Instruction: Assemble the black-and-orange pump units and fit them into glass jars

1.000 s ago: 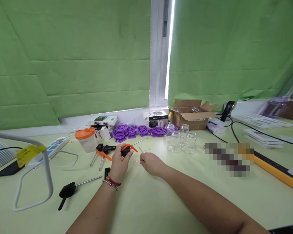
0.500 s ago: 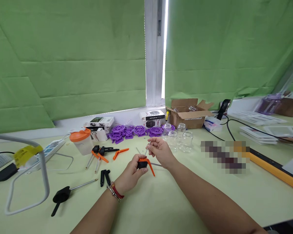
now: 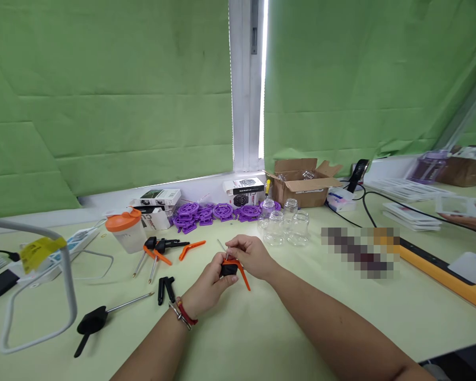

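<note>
In my left hand [image 3: 208, 283] I hold a black plastic part [image 3: 229, 269] with a bent orange lever [image 3: 244, 277] sticking out to the right. My right hand [image 3: 253, 257] is just above it, thumb and fingers pinching a thin metal rod [image 3: 227, 256] against the top of the part. The rod's lower end is hidden by my fingers and the part. Another slim rod [image 3: 221, 244] shows just behind my hands. Left of my left hand lie two joined black pieces [image 3: 165, 290] and a black piece with a long metal tube [image 3: 93, 320].
Black-and-orange assemblies [image 3: 156, 248] and a loose orange lever [image 3: 191, 249] lie behind left. Farther back are an orange-lidded cup [image 3: 129, 238], purple plastic parts [image 3: 222, 211], glass jars [image 3: 299, 228] and a cardboard box [image 3: 305, 193]. Another person's hand [image 3: 470, 219] is at right.
My right hand has moved down and left, bringing the pinched rod onto the black part in my left hand. The view has shifted slightly.
</note>
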Demonstrator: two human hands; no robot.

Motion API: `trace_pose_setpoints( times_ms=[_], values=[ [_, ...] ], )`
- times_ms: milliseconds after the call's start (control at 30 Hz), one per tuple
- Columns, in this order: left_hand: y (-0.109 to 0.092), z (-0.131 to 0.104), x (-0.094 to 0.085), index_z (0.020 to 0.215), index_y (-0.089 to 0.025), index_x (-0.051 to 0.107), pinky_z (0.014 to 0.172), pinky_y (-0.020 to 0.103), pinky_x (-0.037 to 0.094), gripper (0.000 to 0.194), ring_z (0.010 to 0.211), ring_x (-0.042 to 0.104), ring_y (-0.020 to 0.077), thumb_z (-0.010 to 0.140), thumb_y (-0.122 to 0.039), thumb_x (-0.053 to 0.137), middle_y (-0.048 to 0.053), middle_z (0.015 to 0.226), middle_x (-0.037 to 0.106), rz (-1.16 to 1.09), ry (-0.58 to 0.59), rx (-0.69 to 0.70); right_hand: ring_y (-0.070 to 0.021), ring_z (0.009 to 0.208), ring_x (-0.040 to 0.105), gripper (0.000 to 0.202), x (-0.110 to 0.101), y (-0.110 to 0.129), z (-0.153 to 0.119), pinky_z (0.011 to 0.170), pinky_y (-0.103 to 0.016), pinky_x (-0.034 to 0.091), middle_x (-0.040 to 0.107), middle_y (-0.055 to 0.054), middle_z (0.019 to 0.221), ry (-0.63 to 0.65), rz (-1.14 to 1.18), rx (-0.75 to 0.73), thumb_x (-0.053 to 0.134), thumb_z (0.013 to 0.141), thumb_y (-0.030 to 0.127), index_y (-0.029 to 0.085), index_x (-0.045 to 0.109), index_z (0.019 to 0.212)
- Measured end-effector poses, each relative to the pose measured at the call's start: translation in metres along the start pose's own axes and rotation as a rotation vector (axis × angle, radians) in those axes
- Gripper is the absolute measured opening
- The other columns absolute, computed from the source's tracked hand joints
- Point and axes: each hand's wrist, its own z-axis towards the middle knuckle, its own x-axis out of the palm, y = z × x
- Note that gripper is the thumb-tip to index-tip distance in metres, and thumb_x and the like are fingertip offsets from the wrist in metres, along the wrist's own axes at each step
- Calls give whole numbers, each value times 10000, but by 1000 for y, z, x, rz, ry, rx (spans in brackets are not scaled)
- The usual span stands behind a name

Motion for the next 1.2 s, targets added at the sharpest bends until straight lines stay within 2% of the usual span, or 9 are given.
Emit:
trace_pose_setpoints(
  times_ms=[167,333,567,700,800,867,933,1067,1200],
  values=[
    [-4,0,0,1084,-205,458,706,283,403,323,783,455,140,792,-300,557,18,920,507,-74,4,-55,-136,776,580,149,-2,0,-1,744,-280,473,592,-19,815,76,-342,-191,574,754,155,210,705,796],
    [-2,3,-1,1064,-191,477,640,250,399,338,749,466,130,768,-312,585,13,888,527,-118,-33,-95,-129,803,563,228,-4,7,-3,753,-268,458,580,-28,876,177,-523,-220,503,823,157,234,709,884],
    [5,7,-7,897,-177,530,660,264,426,299,728,550,139,687,-348,657,2,804,590,-141,-310,-123,-206,1021,508,256,-7,10,-4,917,-391,322,628,-53,1067,201,-903,-429,521,852,327,261,643,1068],
    [3,7,-4,845,-169,517,623,273,455,293,689,601,156,691,-378,651,13,736,633,-244,-406,-166,-284,1151,400,477,-5,8,-7,964,-460,216,534,-108,1232,110,-1077,-577,591,747,535,220,610,1104],
    [0,6,-11,801,-164,512,590,268,465,292,655,619,162,686,-388,659,12,677,634,-239,-495,-144,-257,1035,460,386,8,7,-15,922,-435,258,575,-125,1102,14,-1084,-693,554,790,484,161,626,987],
    [-1,5,-23,778,-162,526,606,261,471,284,655,624,154,668,-372,683,8,671,633,-166,-608,-78,-218,895,494,273,20,7,-23,841,-392,317,597,-102,936,10,-1061,-745,497,835,387,147,617,883],
    [1,5,-39,778,-158,538,619,269,484,287,660,636,159,656,-363,697,13,677,641,-146,-739,-35,-211,844,489,227,36,6,-32,775,-369,344,586,-95,882,34,-1075,-753,459,846,322,140,596,854],
    [10,7,-67,784,-144,549,579,274,504,316,609,640,158,615,-345,723,4,642,630,-260,-1006,14,-197,801,485,186,72,-6,-39,723,-338,375,576,-75,855,291,-1186,-692,421,854,250,157,575,898],
    [22,10,-76,712,-143,532,547,254,503,320,558,628,136,550,-294,762,-21,614,609,-398,-1080,38,-225,891,498,330,101,-28,-30,730,-347,415,560,-93,1015,438,-1258,-603,457,846,344,182,505,1129]
  ],
)
